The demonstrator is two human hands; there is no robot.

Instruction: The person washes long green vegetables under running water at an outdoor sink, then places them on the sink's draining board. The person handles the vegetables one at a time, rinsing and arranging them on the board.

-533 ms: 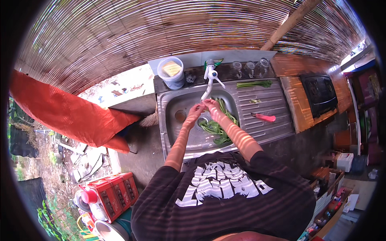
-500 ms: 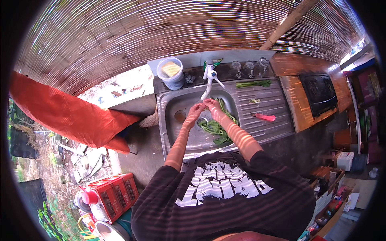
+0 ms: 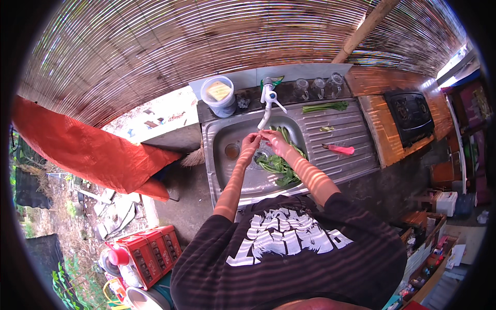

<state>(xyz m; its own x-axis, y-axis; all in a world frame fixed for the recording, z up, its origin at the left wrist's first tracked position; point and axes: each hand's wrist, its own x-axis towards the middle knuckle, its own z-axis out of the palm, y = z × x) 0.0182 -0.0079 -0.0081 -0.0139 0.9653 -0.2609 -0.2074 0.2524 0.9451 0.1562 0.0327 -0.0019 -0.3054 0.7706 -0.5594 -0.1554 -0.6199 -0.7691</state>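
My left hand (image 3: 251,143) and my right hand (image 3: 276,143) meet over the steel sink basin (image 3: 227,174), just below the spout of the white tap (image 3: 268,106). Both have their fingertips pinched close together. Whatever lies between them is too small to make out. Long-stemmed leafy greens (image 3: 278,166) rest in the basin, partly behind my right hand and forearm. On the ribbed drainboard to the right are a bundle of green stalks (image 3: 325,107), a few short cut pieces (image 3: 326,128) and a knife with a pink handle (image 3: 340,149).
Behind the sink stand a clear plastic tub (image 3: 221,106) with a yellow sponge-like block and several glass mugs (image 3: 319,88). A black stove (image 3: 411,119) sits on the wooden counter at right. An orange tarp (image 3: 93,147) hangs at left, above a red crate (image 3: 152,253).
My hands stay pinched together below the tap, with only a slight shift of the fingers. The greens and the things on the drainboard keep their places.
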